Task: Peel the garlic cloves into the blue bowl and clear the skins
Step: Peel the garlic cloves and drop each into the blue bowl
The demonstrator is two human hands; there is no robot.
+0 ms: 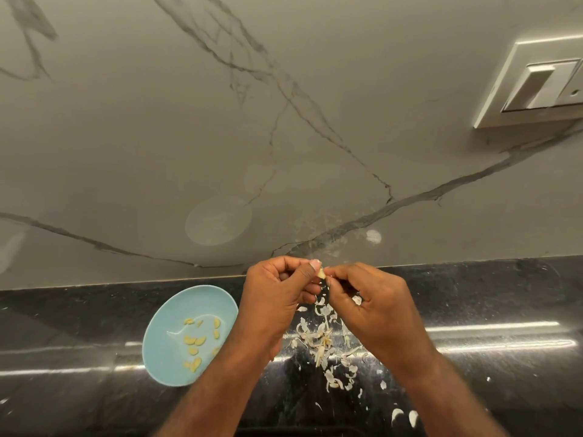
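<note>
While the left hand and right hand both pinch the garlic clove in their fingers, a slip could drop it among the skins, not the blue bowl.

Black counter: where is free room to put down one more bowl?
Bare counter lies left of the blue bowl, up to the wall, and far right, beyond the right hand. Crowded: skins litter the stretch between it and the left hand, down toward the near edge; both hands pinch a garlic clove.
</note>
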